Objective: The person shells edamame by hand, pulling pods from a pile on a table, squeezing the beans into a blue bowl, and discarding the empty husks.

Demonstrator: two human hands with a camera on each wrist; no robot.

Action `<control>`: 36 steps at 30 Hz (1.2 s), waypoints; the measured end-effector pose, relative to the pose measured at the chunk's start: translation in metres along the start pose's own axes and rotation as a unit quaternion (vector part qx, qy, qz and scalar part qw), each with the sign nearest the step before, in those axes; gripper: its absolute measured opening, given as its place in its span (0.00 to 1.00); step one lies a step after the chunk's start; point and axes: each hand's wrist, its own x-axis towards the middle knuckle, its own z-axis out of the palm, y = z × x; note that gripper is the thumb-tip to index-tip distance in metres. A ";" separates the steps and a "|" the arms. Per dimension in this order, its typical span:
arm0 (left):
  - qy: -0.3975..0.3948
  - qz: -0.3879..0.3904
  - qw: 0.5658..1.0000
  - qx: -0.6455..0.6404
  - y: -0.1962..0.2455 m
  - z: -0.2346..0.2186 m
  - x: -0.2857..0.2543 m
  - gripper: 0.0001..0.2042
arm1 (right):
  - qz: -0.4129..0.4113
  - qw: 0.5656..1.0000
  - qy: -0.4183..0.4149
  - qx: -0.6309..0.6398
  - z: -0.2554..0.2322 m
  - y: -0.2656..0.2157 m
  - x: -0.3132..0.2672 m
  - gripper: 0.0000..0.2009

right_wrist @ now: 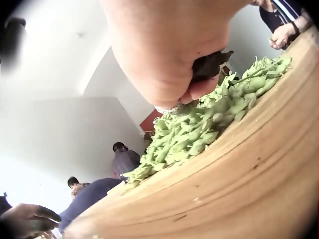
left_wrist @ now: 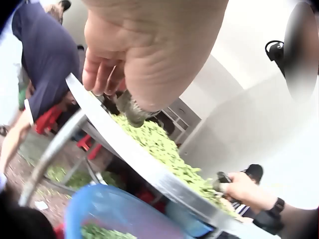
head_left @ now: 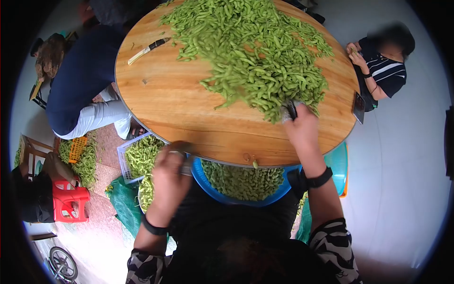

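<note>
Green soybean pods (head_left: 265, 61) lie in a broad heap across a round wooden table (head_left: 179, 113). At the heap's near right edge is my right hand (head_left: 302, 125), thumb and fingers bent down at the pods. Silvery wrapping (right_wrist: 172, 109) covers its thumb tip, and a dark cover (right_wrist: 212, 64) shows at its fingers. I cannot tell whether it grips a pod. My left hand (head_left: 170, 173), blurred, hovers by the table's near edge, left of a blue basin (head_left: 201, 180) of pods. Its fingers hang loosely in the left wrist view, near a grey-wrapped thumb (left_wrist: 133, 112).
A knife (head_left: 149, 50) lies on the table's left side, a phone (head_left: 358, 108) at its right edge. One person (head_left: 385, 66) sits at the right, another (head_left: 85, 80) bends at the left. A pod-filled crate (head_left: 124, 158), green sack (head_left: 125, 203) and red stool (head_left: 71, 201) stand below.
</note>
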 end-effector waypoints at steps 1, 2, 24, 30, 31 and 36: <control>-0.047 0.024 0.994 -0.092 0.010 0.013 0.004 0.15 | 0.041 0.998 0.016 0.042 -0.004 -0.003 -0.009 0.08; -0.094 0.048 0.977 -0.183 0.019 0.025 0.009 0.15 | 0.040 0.998 0.013 0.042 -0.008 -0.009 -0.018 0.08; -0.224 -0.103 0.867 -0.434 0.054 0.070 0.007 0.08 | 0.133 0.828 -0.307 0.451 -0.056 -0.067 -0.081 0.20; -0.156 0.090 0.980 -0.081 0.057 0.071 -0.005 0.13 | 0.131 0.845 -0.287 0.432 -0.048 -0.067 -0.089 0.15; -0.142 0.105 0.978 -0.107 0.052 0.075 -0.007 0.08 | 0.132 0.845 -0.287 0.433 -0.050 -0.067 -0.090 0.15; -0.369 -0.195 0.727 -0.545 0.042 0.054 0.000 0.06 | 0.374 0.378 -0.401 0.746 -0.058 -0.053 -0.095 0.07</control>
